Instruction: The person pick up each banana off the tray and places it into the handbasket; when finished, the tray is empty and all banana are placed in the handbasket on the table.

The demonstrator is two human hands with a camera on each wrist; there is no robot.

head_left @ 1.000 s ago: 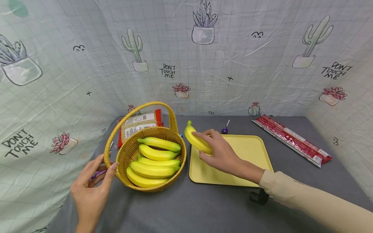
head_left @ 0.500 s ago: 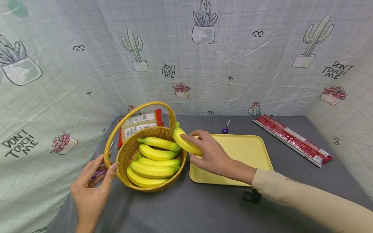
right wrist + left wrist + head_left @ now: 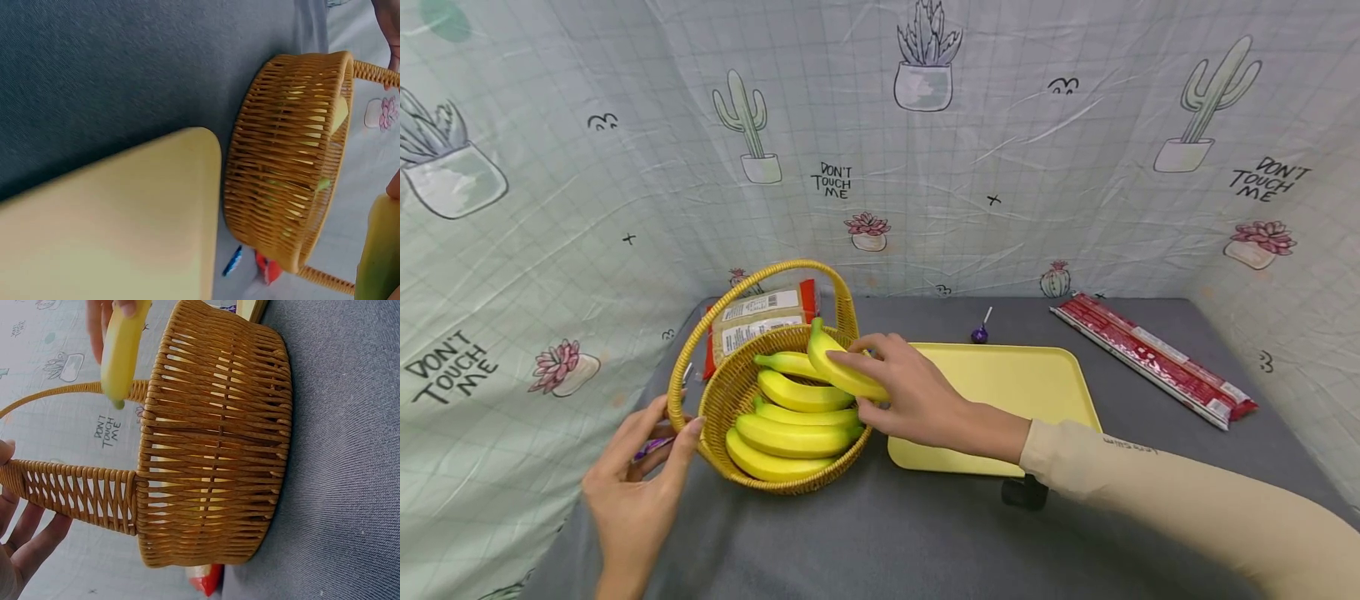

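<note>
A yellow banana (image 3: 842,367) is pinched between the thumb and fingers of my right hand (image 3: 910,387), held above the right rim of a wicker basket (image 3: 715,417). In the left wrist view this banana (image 3: 122,356) hangs higher than the basket rim, apart from it. Several other bananas (image 3: 797,435) lie side by side inside the basket. My left hand (image 3: 636,492) grips the basket's arched handle (image 3: 679,367) low on its left side, thumb in front. The left wrist view shows its fingers (image 3: 40,544) behind the handle.
A yellow tray (image 3: 1015,392) lies right of the basket, under my right forearm. Behind the basket is a red-edged bag (image 3: 760,321). A purple lollipop (image 3: 980,334) sits behind the tray, and a long red packet (image 3: 1150,358) lies at the right.
My right hand has carried the banana leftward from over the tray to over the basket's right side. The left hand and the basket have stayed in place.
</note>
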